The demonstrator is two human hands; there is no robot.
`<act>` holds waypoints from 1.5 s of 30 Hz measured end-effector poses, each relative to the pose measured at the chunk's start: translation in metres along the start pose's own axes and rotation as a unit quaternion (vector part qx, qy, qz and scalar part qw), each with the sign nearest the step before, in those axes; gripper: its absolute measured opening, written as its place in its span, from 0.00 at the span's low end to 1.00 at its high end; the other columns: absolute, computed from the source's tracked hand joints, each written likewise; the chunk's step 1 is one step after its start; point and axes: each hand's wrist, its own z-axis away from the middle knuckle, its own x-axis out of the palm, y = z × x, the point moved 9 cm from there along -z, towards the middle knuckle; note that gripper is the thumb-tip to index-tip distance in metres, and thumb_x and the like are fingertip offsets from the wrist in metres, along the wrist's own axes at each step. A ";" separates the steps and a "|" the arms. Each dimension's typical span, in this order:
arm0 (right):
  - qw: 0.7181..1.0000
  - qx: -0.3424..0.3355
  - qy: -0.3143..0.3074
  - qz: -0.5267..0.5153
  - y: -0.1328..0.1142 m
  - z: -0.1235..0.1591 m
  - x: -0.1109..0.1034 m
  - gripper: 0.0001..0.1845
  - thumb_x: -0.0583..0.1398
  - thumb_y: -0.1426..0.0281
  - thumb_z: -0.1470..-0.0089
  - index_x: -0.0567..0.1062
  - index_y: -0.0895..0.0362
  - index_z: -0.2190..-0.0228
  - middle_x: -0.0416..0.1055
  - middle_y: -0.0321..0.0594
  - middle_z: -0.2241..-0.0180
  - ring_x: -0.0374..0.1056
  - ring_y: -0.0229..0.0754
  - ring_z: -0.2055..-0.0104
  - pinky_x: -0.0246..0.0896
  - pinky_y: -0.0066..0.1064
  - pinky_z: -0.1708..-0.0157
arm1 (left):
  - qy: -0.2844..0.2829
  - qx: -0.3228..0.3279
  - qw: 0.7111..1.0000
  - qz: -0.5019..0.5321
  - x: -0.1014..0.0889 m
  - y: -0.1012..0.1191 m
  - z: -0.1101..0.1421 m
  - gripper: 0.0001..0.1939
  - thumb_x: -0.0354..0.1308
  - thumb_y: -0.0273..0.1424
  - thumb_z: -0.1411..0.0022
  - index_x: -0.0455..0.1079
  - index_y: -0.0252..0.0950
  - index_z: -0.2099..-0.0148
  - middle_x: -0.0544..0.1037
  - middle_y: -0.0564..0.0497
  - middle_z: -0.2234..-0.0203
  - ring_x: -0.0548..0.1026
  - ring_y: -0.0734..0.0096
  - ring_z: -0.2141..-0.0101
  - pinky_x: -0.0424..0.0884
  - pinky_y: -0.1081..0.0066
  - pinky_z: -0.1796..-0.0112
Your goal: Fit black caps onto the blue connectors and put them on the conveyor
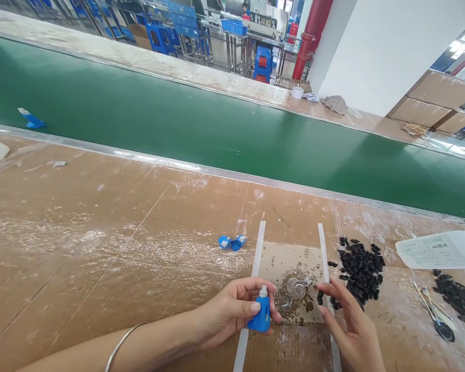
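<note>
My left hand [232, 310] is closed around a small blue bottle-shaped part with a white tip [261, 311], held upright just left of a stained square of cardboard [294, 289] framed by two white strips [256, 258]. A small clear round piece [295, 287] lies in the middle of that square. My right hand [349, 323] rests at the square's right edge, fingers pinched on a small black piece [320, 296]. A heap of small black parts [360, 268] lies right beside that hand.
A blue and white part [232, 242] lies on the brown worktop left of the square. A green conveyor belt [201, 129] runs across behind, carrying another blue part [31, 120]. A white paper sheet [437, 250], more black parts [457, 298] and tweezers [434, 310] lie at right.
</note>
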 end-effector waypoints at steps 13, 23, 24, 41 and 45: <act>0.999 0.017 -0.038 -0.007 0.002 -0.007 0.024 0.27 0.54 0.63 0.33 0.54 0.51 0.37 0.75 0.39 0.53 0.70 0.43 0.47 0.66 0.32 0.48 | -0.003 0.000 1.000 0.007 -0.009 -0.003 -0.004 0.17 0.72 0.30 0.51 0.76 0.36 0.57 0.79 0.48 0.66 0.79 0.64 0.62 0.71 0.68 0.58; 0.996 -0.013 -0.078 0.046 -0.013 -0.017 0.023 0.29 0.52 0.65 0.33 0.49 0.49 0.35 0.75 0.39 0.54 0.71 0.44 0.49 0.69 0.36 0.51 | 0.003 -0.002 1.000 0.006 -0.010 -0.001 -0.004 0.16 0.71 0.30 0.49 0.75 0.37 0.56 0.78 0.49 0.67 0.79 0.65 0.63 0.70 0.67 0.57; 0.995 -0.019 -0.080 0.052 -0.015 -0.018 0.023 0.29 0.52 0.65 0.33 0.49 0.50 0.35 0.75 0.40 0.54 0.71 0.45 0.50 0.70 0.36 0.52 | 0.001 -0.002 1.000 0.004 -0.009 -0.001 -0.003 0.16 0.71 0.30 0.49 0.75 0.37 0.56 0.78 0.49 0.67 0.79 0.64 0.63 0.70 0.67 0.58; 0.986 -0.035 0.041 -0.160 -0.064 0.005 0.029 0.12 0.58 0.68 0.36 0.68 0.51 0.51 0.77 0.45 0.60 0.73 0.47 0.58 0.74 0.39 0.61 | -0.027 0.009 1.000 -0.012 -0.007 -0.006 -0.004 0.21 0.71 0.28 0.51 0.72 0.36 0.54 0.80 0.47 0.66 0.80 0.62 0.61 0.71 0.68 0.61; 0.978 -0.045 0.055 -0.198 -0.078 0.001 0.045 0.11 0.58 0.69 0.36 0.68 0.50 0.52 0.77 0.44 0.61 0.70 0.48 0.57 0.73 0.39 0.63 | -0.011 0.001 1.000 -0.008 -0.013 -0.010 -0.005 0.24 0.72 0.28 0.53 0.72 0.35 0.53 0.80 0.48 0.67 0.78 0.68 0.65 0.71 0.70 0.62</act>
